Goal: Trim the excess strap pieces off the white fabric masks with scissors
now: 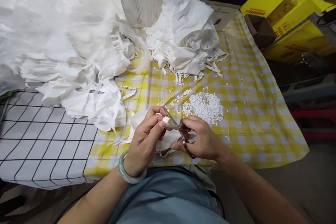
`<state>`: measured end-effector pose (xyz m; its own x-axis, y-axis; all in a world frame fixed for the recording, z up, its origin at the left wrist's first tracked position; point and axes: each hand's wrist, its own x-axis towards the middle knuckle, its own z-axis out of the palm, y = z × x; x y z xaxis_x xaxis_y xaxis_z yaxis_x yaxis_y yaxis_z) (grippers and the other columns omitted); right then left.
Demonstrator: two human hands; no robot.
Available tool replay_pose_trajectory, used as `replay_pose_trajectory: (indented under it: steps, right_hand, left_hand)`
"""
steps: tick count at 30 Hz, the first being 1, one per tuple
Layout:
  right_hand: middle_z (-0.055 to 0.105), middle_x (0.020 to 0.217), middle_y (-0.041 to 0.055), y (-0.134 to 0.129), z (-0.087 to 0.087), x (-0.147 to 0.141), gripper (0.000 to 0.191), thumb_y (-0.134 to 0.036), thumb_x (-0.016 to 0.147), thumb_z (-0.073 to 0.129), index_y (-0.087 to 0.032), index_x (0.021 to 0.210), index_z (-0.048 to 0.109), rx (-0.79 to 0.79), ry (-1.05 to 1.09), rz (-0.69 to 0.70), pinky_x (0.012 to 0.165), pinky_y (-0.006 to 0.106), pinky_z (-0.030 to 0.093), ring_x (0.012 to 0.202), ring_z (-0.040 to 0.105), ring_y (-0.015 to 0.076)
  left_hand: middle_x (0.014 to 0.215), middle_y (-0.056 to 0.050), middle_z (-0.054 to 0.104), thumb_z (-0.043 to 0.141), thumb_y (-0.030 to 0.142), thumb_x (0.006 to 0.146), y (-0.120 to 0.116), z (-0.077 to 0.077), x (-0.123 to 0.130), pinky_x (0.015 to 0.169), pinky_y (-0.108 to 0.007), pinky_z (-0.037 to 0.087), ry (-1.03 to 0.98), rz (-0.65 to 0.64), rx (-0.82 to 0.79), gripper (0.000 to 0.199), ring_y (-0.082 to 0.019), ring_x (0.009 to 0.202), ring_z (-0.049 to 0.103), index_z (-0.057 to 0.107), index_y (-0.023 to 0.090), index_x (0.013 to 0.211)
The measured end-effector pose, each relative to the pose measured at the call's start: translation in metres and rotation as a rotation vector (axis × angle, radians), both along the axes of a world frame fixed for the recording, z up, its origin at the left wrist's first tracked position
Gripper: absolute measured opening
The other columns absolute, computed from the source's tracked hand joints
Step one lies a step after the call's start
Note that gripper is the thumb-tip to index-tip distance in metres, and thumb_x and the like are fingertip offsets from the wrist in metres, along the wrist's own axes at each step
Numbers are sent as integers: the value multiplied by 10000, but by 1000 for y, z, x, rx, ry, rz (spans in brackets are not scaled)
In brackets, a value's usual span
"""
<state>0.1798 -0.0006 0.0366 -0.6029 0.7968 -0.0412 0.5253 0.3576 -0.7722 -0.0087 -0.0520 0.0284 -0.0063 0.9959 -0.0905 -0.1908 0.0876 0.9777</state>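
My left hand (148, 136), with a green bangle on its wrist, pinches the end of a white cloth piece (166, 119). My right hand (202, 138) has its fingers through the handles of the scissors (181, 126). The scissor blades are apart, with their tips beside my left fingertips and the white end. More white cloth (169, 140) hangs below and between both hands, partly hidden by them. Just beyond my right hand lies a heap of small white clippings (206, 106) on the yellow checked cloth (252, 112).
White garments lie in a pile (183, 31) at the back and in another pile (86, 91) at the left, under clear plastic (65, 10). A beer carton (141, 8) stands behind. Yellow bags (296, 35) and a brown box (259, 29) are at the back right.
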Motion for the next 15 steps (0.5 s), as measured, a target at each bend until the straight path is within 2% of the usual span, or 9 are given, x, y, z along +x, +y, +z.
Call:
replay_pose_trajectory:
  steps: [5, 8, 15]
  right_hand:
    - [497, 576, -31, 0, -5, 4, 477, -517, 703, 774, -211, 604, 422, 31, -70, 9, 614, 281, 299, 596, 436, 134]
    - [485, 571, -40, 1, -8, 7, 466, -498, 713, 765, -207, 605, 418, 33, -64, 18, 614, 275, 298, 589, 426, 123]
    - [488, 559, -51, 2, -12, 11, 469, -504, 712, 777, -201, 605, 436, 4, -61, 16, 585, 257, 292, 568, 423, 108]
  left_hand:
    - [1012, -69, 468, 479, 264, 987, 6, -3, 6, 839, -298, 424, 142, -21, 67, 325, -212, 1067, 470, 543, 180, 680]
    - [1033, -68, 472, 464, 244, 991, 7, -5, 7, 875, -311, 429, 179, -50, 58, 305, -214, 1074, 476, 562, 181, 709]
    - [1092, -69, 482, 450, 244, 998, 9, -12, 9, 856, -305, 443, 149, -85, 115, 275, -213, 1084, 481, 643, 201, 807]
